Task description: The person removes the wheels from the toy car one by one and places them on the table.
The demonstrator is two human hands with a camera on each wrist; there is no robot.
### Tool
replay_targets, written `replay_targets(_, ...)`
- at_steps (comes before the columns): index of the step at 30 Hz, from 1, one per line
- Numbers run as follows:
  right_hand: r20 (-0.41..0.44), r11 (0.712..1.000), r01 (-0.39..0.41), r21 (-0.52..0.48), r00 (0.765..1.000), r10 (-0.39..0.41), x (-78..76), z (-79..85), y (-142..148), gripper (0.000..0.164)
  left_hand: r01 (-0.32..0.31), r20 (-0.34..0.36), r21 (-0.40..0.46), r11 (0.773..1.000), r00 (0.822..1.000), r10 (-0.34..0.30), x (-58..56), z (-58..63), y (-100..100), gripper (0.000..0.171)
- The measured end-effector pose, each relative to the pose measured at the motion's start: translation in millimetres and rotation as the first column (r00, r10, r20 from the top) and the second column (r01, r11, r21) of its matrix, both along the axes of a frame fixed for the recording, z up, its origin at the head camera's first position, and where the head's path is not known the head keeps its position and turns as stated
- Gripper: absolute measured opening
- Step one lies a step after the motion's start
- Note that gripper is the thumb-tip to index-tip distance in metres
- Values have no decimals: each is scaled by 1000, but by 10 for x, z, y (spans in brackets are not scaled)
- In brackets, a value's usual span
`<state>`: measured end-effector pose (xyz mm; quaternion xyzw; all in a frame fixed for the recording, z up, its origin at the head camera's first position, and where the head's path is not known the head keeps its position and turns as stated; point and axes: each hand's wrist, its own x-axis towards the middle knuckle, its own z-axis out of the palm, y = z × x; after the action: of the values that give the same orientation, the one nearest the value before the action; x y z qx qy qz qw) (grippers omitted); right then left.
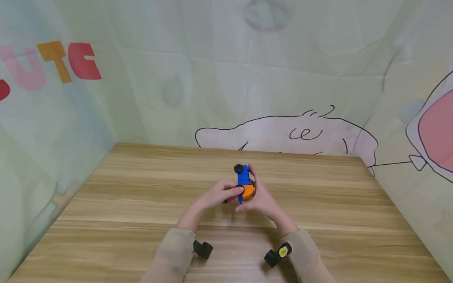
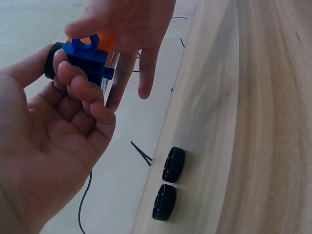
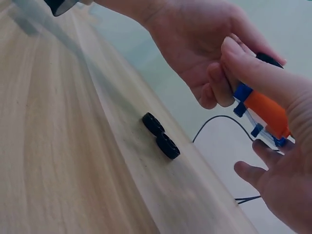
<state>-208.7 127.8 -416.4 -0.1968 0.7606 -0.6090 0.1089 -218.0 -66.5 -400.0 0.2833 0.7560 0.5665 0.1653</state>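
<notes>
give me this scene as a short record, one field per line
object: blue and orange plastic toy vehicle, held off the table
left hand: pinches the vehicle at a round black wheel
right hand: holds the vehicle around its orange part
surface: wood-grain table
loose parts: two round black wheels, close together on the table
backdrop: pale green sheet with cartoon drawings

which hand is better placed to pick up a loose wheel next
Probably the left hand: a loose wheel shows just below it in the head view, while the right hand steadies the toy car. The left must let go first, though.
</notes>
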Motion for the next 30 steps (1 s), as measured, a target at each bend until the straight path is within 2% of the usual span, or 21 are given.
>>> replay_targets(5, 10, 992, -74, -100, 997, 75, -15, 12, 66, 121, 14, -15, -5, 1000, 1000, -14, 2, 12, 6, 44)
replay_targets(8, 8, 988, -75, -134, 997, 77, -26, 9, 92, 113, 21, -24, -2, 1000, 999, -21, 4, 17, 9, 42)
replay_targets(10, 19, 991, -37, -129, 999, 40, -32, 9, 96, 105, 21, -28, -3, 1000, 999, -21, 7, 21, 9, 40)
replay_targets(13, 66, 992, 66, -106, 996, -59, -40, 16, 86, 87, 15, -33, -6, 1000, 999, -15, 3, 16, 11, 41)
replay_targets(16, 170, 980, 154, -122, 976, -132, -63, 20, 73, 71, 17, -47, -20, 1000, 999, -18, -1, 4, 19, 44)
replay_targets(19, 255, 974, 184, -128, 956, -147, -82, 19, 73, 63, 25, -62, -33, 999, 998, -27, -4, -14, 33, 47)
replay_targets(22, 307, 980, 156, -124, 945, -111, -93, 16, 81, 61, 33, -71, -47, 998, 997, -37, -6, -31, 46, 49)
replay_targets(26, 321, 989, 87, -119, 946, -44, -92, 8, 87, 59, 41, -82, -70, 997, 996, -47, -3, -43, 46, 50)
replay_targets(30, 327, 990, 49, -129, 945, -5, -93, -11, 73, 55, 44, -108, -106, 993, 993, -56, 6, -48, 43, 43)
